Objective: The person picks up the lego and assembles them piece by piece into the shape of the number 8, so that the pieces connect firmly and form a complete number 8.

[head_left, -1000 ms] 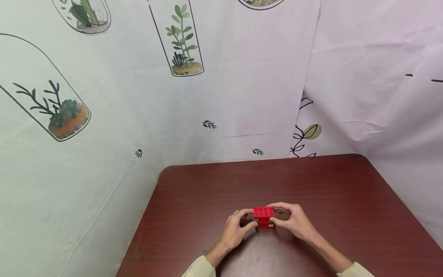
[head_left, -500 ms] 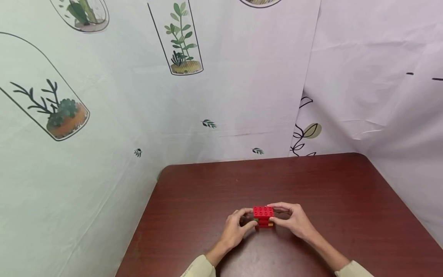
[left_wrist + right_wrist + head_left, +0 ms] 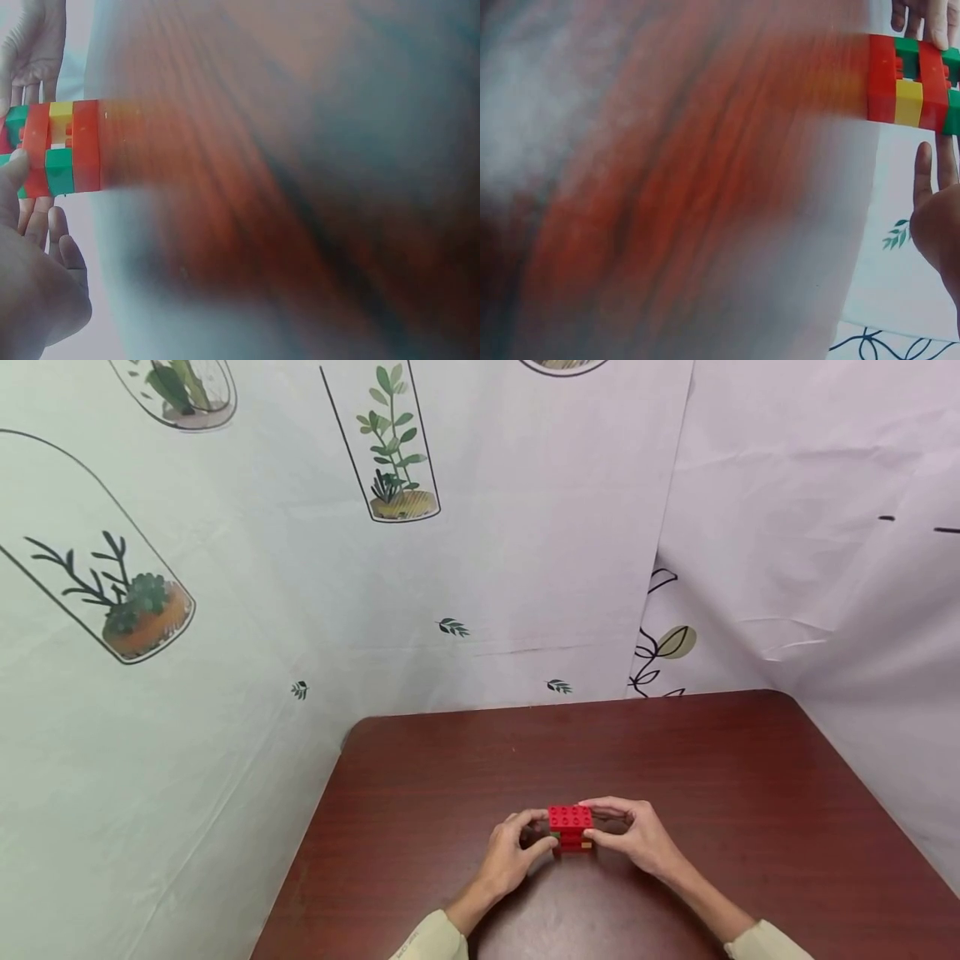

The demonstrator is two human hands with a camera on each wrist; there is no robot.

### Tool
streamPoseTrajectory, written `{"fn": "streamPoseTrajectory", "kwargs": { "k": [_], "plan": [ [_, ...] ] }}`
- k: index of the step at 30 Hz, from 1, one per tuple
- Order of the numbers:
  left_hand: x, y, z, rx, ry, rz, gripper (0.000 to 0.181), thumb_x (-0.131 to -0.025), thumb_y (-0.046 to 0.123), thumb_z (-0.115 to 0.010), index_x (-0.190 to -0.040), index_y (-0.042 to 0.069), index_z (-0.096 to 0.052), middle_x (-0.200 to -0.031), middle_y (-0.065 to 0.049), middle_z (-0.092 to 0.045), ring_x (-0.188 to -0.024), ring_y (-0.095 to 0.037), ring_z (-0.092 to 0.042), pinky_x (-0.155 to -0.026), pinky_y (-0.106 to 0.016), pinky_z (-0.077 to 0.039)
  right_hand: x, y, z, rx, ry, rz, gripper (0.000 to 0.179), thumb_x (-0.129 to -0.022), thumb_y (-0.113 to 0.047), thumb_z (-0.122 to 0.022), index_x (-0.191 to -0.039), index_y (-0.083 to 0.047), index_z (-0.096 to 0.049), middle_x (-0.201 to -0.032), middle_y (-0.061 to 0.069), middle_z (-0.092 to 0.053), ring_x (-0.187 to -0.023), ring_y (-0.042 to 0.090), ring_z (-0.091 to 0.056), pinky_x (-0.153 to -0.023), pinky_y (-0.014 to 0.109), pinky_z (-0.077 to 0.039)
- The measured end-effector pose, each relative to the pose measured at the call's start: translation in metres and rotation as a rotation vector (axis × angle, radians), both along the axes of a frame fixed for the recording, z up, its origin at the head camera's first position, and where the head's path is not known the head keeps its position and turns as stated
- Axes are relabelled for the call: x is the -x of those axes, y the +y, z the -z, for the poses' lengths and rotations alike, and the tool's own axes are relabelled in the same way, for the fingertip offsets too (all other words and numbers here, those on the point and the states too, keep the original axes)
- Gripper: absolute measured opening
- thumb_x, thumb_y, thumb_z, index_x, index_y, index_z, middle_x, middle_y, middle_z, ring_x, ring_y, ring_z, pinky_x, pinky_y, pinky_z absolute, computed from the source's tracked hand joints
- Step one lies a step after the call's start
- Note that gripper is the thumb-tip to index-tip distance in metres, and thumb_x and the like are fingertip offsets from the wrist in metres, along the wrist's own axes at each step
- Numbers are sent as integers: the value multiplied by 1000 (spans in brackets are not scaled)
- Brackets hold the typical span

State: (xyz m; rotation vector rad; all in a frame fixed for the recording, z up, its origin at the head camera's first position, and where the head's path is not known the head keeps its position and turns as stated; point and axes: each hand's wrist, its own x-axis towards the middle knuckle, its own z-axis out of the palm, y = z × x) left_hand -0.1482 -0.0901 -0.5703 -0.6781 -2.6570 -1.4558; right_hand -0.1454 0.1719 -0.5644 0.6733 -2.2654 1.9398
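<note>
A small stack of toy building bricks [image 3: 571,818] stands on the table in front of the person, its studded red top facing up. The left hand [image 3: 508,857] grips its left side between thumb and fingers. From the right, the right hand [image 3: 643,842] pinches the other side, thumb in front and fingers behind. In the left wrist view, a long red brick [image 3: 87,146] forms the base. Above it come a green brick [image 3: 59,171] and a yellow brick [image 3: 61,112] with a gap between them, then another red layer and more green ones.
The dark red-brown table [image 3: 420,777] has rounded far corners. White cloth [image 3: 525,568] printed with plants hangs behind it and along both sides. Light-coloured sleeves [image 3: 435,938] cover the forearms near the front.
</note>
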Motion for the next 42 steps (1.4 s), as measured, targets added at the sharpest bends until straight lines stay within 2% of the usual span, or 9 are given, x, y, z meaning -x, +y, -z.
{"fn": "streamPoseTrajectory", "kwargs": {
  "k": [7, 13, 18, 21, 24, 28, 33, 42],
  "plan": [
    [1, 0, -2, 31, 11, 1, 40, -94, 33, -83, -129, 17, -72, -108, 1, -73, -96, -11, -67, -83, -30, -55, -1, 0, -2, 47, -41, -38, 40, -90, -2, -84, -128, 1, -73, -121, 17, -76, -107, 20, -76, -88, 33, -60],
    [0, 1, -11, 21, 40, 9, 49, -95, 39, -82, -140, 25, -68, -114, 1, -70, -102, -18, -63, -83, -34, -52, -1, 1, -1, 53, -30, -45, 41, -92, 1, -81, -131, 6, -70, -123, 25, -73, -108, 17, -75, -89, 28, -59],
    [3, 3, -16, -44, 123, 11, 45, -96, 37, -81, -138, 25, -70, -114, 3, -71, -102, -18, -64, -83, -33, -54, 0, 1, 0, 53, -38, -42, 42, -92, 2, -80, -131, 10, -68, -122, 29, -72, -106, 17, -76, -87, 26, -59],
    [4, 3, -16, -75, 180, 7, 42, -96, 34, -81, -135, 20, -72, -113, 3, -72, -100, -19, -65, -82, -33, -55, 0, 1, 0, 51, -43, -34, 42, -91, 3, -81, -130, 12, -68, -121, 29, -72, -105, 18, -76, -87, 26, -59],
    [4, 3, -16, -87, 208, 2, 41, -95, 32, -82, -132, 17, -74, -113, 2, -73, -100, -19, -66, -81, -36, -55, -1, 0, 0, 44, -44, -22, 43, -90, 2, -83, -129, 12, -68, -119, 29, -73, -103, 17, -76, -86, 26, -59],
    [3, 3, -17, -91, 180, -1, 40, -94, 32, -82, -130, 16, -76, -115, -3, -75, -101, -22, -67, -83, -40, -56, -2, -1, 1, 38, -25, -16, 44, -89, 3, -83, -128, 14, -68, -117, 29, -74, -100, 16, -77, -84, 25, -59],
    [1, 3, -18, -103, 133, -7, 39, -94, 34, -82, -130, 20, -76, -113, -8, -75, -101, -29, -68, -82, -38, -56, -3, -1, 3, 38, -15, 4, 42, -88, 4, -83, -126, 13, -69, -116, 26, -75, -99, 16, -77, -85, 26, -60],
    [2, 2, -16, -115, 136, -17, 38, -92, 31, -84, -128, 22, -78, -112, -7, -76, -100, -17, -68, -81, -34, -56, -5, -1, 2, 52, 14, 41, 41, -89, 4, -82, -128, 9, -71, -118, 26, -75, -102, 16, -76, -87, 31, -60]
  ]
}}
